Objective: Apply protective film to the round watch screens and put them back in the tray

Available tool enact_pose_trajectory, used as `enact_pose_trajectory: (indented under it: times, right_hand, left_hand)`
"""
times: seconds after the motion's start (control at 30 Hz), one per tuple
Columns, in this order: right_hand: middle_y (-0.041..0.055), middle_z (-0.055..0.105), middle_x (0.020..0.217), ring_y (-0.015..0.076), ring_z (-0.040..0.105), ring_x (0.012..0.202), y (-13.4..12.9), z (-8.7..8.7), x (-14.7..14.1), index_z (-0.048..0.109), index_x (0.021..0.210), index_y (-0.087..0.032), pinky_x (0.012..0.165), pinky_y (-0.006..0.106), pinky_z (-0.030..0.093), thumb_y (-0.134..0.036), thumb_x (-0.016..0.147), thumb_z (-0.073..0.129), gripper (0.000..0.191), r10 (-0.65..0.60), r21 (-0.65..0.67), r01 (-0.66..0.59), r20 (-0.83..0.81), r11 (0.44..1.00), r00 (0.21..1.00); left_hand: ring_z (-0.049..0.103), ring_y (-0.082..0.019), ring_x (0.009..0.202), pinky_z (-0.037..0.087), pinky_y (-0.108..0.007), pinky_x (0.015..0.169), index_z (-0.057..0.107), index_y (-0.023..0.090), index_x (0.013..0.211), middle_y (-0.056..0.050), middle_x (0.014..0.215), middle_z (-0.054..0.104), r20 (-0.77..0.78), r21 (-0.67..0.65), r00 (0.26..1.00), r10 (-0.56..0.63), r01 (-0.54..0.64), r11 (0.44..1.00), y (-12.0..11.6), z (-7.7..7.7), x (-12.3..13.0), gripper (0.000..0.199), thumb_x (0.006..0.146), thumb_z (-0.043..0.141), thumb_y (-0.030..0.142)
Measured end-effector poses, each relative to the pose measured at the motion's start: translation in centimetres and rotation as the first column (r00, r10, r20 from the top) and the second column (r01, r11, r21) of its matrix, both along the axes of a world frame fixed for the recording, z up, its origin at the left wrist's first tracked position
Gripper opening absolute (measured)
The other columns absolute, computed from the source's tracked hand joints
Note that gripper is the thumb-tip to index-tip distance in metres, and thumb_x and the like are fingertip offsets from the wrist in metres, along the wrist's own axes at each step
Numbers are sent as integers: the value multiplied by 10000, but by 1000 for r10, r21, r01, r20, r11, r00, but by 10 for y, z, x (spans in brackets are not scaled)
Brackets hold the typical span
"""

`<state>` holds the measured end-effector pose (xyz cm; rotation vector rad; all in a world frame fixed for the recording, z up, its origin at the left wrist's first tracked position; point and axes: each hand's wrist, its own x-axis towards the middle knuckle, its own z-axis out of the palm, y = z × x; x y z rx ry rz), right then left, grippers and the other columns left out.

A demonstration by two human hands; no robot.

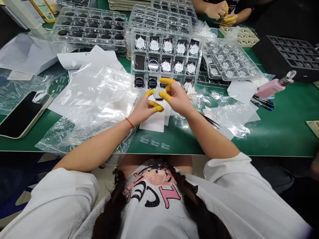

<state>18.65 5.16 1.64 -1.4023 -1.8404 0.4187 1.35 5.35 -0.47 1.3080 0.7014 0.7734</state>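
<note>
Pinching one round dark disc [158, 94] between your left grip [146, 108] and right grip [175, 98]; yellow finger cots [157, 107] worn, above the green bench [171, 142].

Green workbench [281, 132] spans 9 to 3 o'clock, matte top, long straight pale front edge [224, 156] running across toward 6 o'clock. Second person [216, 10] across bench at 12 o'clock, only forearms and dark top showing. Below edge at 8 o'clock, dim floor [22, 199] with pale patches, hard to read. Light bright, even.
</note>
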Motion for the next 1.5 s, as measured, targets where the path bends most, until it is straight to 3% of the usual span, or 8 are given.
enact_pose_trajectory:
  times: [0.17,0.3,0.47,0.7,0.97,1.1,1.37,1.5]
  right_hand:
    - [-1,578,771,167,556,732,103,27,-16,546,1058,-232,764,346,484,-311,910,595,175,-190,68,187,50,980,980]
    - [35,624,885,200,594,848,153,22,-43,527,1073,-210,850,376,469,-212,900,583,182,-172,4,175,214,985,962]
    - [135,612,1197,294,552,1130,160,16,-35,595,996,-200,921,462,471,-215,897,565,105,-205,126,171,344,977,916]
    - [85,679,846,230,588,994,159,34,34,564,627,-171,938,434,458,-310,849,666,281,-138,0,166,553,986,822]
    - [151,644,1175,255,506,1120,138,42,29,619,1044,-122,967,447,390,-191,855,631,202,-35,-54,142,828,988,560]
    - [123,630,1136,283,505,1091,130,49,35,636,978,-190,935,456,410,-122,785,646,205,-105,22,166,854,986,510]
    - [123,601,991,271,541,954,41,52,16,601,985,-182,786,407,443,-224,865,557,134,-119,64,102,629,993,768]
    - [91,598,917,206,509,789,-26,38,-15,603,907,-186,625,321,358,-173,822,565,94,11,-36,17,651,999,759]
  left_hand:
    - [741,-165,787,546,-409,939,407,130,1294,11,701,719,-9,-154,999,52,-53,987,0,2,1,629,744,707,74]
    - [731,-159,767,553,-391,904,454,124,1229,16,656,713,-16,-192,1000,13,-16,981,1,0,2,564,729,698,32]
    - [728,-154,791,556,-373,888,482,138,1214,-3,703,728,-2,-182,1000,-21,20,983,2,-8,3,517,752,696,46]
    - [712,-117,836,542,-353,941,527,144,1198,-29,827,743,-17,-161,999,-33,30,987,1,-12,5,472,776,623,-45]
    - [715,-122,830,548,-355,917,534,131,1187,-39,841,744,-84,-135,996,-12,0,991,-1,3,3,388,827,612,9]
    - [715,-124,822,533,-370,941,536,123,1181,-34,833,746,-109,-117,994,-3,-9,993,-3,6,3,390,819,623,10]
    - [714,-142,856,511,-399,966,379,141,1317,-22,829,723,-10,-89,1000,1,-2,996,-4,2,3,502,889,635,207]
    - [688,-165,903,530,-402,935,410,154,1238,-49,926,691,54,-2,991,-125,126,992,-4,-3,3,550,829,724,345]
